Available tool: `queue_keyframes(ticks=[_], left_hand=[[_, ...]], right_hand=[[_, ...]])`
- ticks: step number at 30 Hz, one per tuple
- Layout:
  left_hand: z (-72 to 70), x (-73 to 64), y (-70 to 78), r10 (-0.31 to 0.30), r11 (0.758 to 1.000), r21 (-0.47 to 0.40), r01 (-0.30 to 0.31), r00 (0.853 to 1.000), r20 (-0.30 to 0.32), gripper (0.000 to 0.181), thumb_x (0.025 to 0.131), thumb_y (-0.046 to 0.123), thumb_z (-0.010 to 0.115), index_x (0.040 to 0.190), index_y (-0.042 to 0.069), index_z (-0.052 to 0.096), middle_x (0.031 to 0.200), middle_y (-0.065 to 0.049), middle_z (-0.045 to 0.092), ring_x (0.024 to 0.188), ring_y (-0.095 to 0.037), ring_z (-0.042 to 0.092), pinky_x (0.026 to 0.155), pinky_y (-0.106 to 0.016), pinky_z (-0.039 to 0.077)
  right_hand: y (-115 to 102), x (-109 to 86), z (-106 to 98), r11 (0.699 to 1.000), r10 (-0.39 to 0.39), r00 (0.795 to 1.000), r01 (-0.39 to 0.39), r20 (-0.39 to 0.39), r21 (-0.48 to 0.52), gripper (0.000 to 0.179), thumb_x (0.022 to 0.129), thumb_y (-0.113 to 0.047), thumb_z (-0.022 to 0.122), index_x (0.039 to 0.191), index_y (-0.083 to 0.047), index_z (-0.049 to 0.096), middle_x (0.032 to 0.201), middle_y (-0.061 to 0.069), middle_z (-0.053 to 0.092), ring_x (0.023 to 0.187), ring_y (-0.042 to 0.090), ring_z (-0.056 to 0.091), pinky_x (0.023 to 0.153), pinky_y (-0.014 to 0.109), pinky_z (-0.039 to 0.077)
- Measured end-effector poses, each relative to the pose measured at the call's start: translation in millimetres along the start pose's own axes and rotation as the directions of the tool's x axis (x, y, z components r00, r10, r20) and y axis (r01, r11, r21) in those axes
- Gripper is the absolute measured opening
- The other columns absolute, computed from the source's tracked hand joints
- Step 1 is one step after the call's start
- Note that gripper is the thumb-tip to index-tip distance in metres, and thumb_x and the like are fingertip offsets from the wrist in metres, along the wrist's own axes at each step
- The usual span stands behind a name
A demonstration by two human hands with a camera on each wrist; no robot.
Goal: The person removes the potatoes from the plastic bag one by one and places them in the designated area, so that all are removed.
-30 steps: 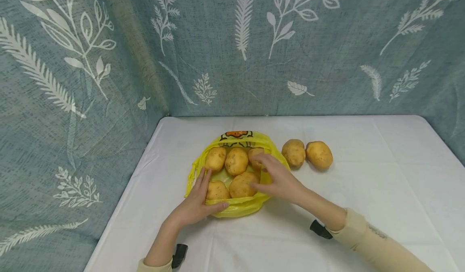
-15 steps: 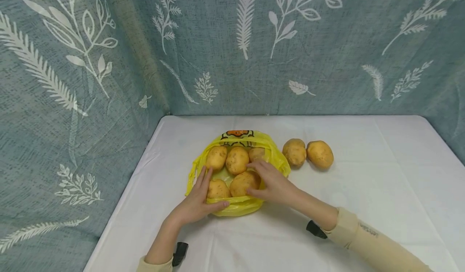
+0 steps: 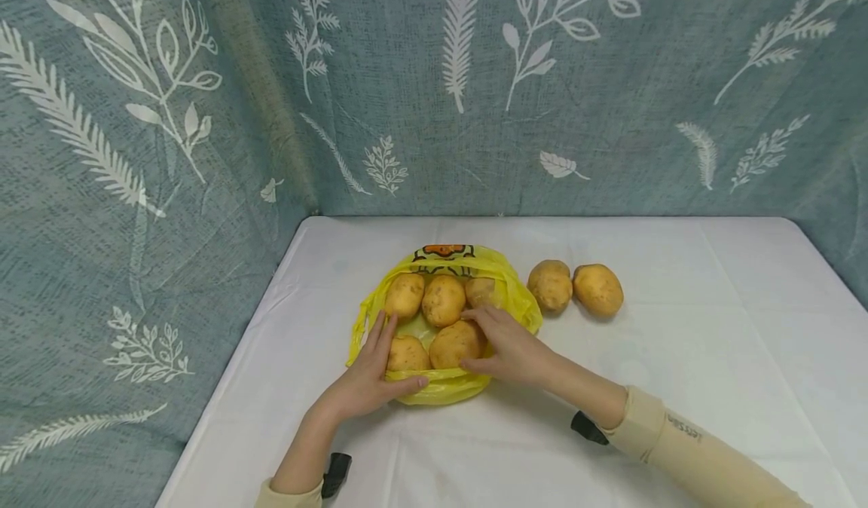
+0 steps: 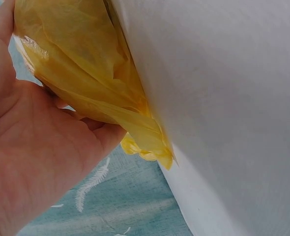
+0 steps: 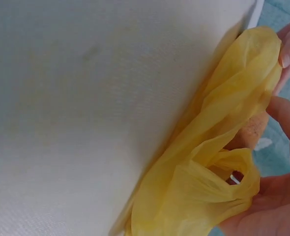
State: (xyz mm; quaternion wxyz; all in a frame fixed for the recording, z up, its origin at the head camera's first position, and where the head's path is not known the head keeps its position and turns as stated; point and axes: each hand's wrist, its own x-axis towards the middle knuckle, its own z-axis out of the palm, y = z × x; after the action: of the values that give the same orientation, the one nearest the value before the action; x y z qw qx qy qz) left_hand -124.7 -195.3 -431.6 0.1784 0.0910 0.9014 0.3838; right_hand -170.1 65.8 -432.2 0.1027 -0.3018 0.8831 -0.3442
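Left hand [image 3: 366, 386] spread wide on one yellow bag [image 3: 437, 396], right hand [image 3: 510, 348] gripping one of its five potatoes [image 3: 453, 346], two potatoes [image 3: 550, 287] outside

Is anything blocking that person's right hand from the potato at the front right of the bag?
No obstacle shows from above: the right hand is right at the front-right potato, reaching over the side of the yellow plastic bag. Whether a fold of plastic is caught between thumb and potato, I can't tell.

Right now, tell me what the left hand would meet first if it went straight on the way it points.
The left hand would most likely meet the far-left potato in the yellow bag; depth is unclear, and they may already touch.
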Motion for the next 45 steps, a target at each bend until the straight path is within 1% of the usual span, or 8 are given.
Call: queue_keyframes(ticks=[6, 12, 19, 27, 33, 36, 45], left_hand=[[0.3, 0.0, 0.3, -0.004, 1.0, 0.003, 0.004, 1.0, 0.0, 0.108, 0.087, 0.051, 0.069, 0.157, 0.011, -0.004, 0.16, -0.014, -0.018, 0.145, -0.043, -0.004, 0.109, -0.068, 0.012], [0.1, -0.2, 0.7, -0.01, 1.0, 0.002, 0.01, 1.0, 0.0, 0.109, 0.087, 0.051, 0.069, 0.157, 0.011, -0.004, 0.16, -0.014, -0.018, 0.145, -0.043, -0.005, 0.109, -0.067, 0.011], [0.0, -0.6, 0.2, -0.01, 1.0, 0.0, 0.01, 1.0, 0.005, 0.109, 0.087, 0.051, 0.069, 0.157, 0.011, -0.004, 0.16, -0.014, -0.018, 0.145, -0.042, -0.005, 0.109, -0.067, 0.011], [-0.3, -0.7, 0.3, -0.014, 1.0, 0.005, 0.014, 1.0, 0.005, 0.109, 0.087, 0.052, 0.069, 0.157, 0.011, -0.004, 0.161, -0.014, -0.018, 0.145, -0.042, -0.005, 0.109, -0.067, 0.011], [-0.2, -0.2, -0.1, -0.013, 1.0, 0.004, 0.013, 1.0, 0.008, 0.109, 0.087, 0.052, 0.069, 0.157, 0.012, -0.004, 0.16, -0.013, -0.018, 0.145, -0.041, -0.005, 0.109, -0.067, 0.011], [-0.3, -0.2, 0.1, -0.011, 1.0, 0.004, 0.011, 1.0, 0.008, 0.109, 0.087, 0.052, 0.069, 0.157, 0.012, -0.004, 0.16, -0.013, -0.018, 0.145, -0.041, -0.005, 0.109, -0.067, 0.011], [-0.3, -0.7, 0.6, -0.009, 1.0, 0.015, 0.009, 1.0, 0.003, 0.109, 0.087, 0.052, 0.068, 0.157, 0.012, -0.004, 0.16, -0.013, -0.018, 0.145, -0.042, -0.005, 0.109, -0.067, 0.011]], right_hand=[[1.7, 1.4, -0.5, 0.999, 0.035, 0.999, -0.036, 0.04, 0.012, 0.069, 0.084, -0.031, 0.078, 0.14, -0.005, 0.046, 0.139, 0.013, 0.048, 0.131, 0.033, 0.042, 0.107, 0.049, 0.035], [3.8, 3.9, -0.9, 0.999, 0.03, 0.998, -0.031, 0.062, 0.02, 0.07, 0.081, -0.027, 0.081, 0.138, -0.005, 0.046, 0.136, 0.012, 0.05, 0.13, 0.031, 0.044, 0.108, 0.047, 0.035], [3.5, 5.8, -1.9, 0.998, 0.025, 0.998, -0.028, 0.06, 0.051, 0.069, 0.078, -0.024, 0.084, 0.133, -0.002, 0.048, 0.131, 0.012, 0.054, 0.125, 0.029, 0.048, 0.105, 0.046, 0.038], [1.7, 2.9, -4.4, 1.0, 0.025, 0.998, -0.026, 0.058, 0.013, 0.07, 0.078, -0.025, 0.083, 0.137, -0.007, 0.05, 0.133, 0.011, 0.049, 0.124, 0.03, 0.048, 0.103, 0.05, 0.04], [3.6, 3.1, -5.1, 0.999, 0.006, 0.999, -0.008, 0.042, 0.032, 0.063, 0.077, -0.024, 0.084, 0.129, -0.007, 0.053, 0.127, 0.008, 0.055, 0.121, 0.027, 0.051, 0.103, 0.047, 0.04], [4.5, 3.5, -5.2, 0.999, 0.0, 0.999, -0.002, 0.039, 0.041, 0.063, 0.077, -0.023, 0.085, 0.128, -0.006, 0.053, 0.125, 0.007, 0.057, 0.119, 0.026, 0.052, 0.102, 0.045, 0.041], [4.4, 1.5, -6.4, 1.0, -0.01, 1.0, 0.01, 0.012, 0.001, 0.067, 0.077, -0.03, 0.084, 0.134, -0.01, 0.055, 0.132, 0.012, 0.052, 0.12, 0.03, 0.052, 0.099, 0.051, 0.043]])
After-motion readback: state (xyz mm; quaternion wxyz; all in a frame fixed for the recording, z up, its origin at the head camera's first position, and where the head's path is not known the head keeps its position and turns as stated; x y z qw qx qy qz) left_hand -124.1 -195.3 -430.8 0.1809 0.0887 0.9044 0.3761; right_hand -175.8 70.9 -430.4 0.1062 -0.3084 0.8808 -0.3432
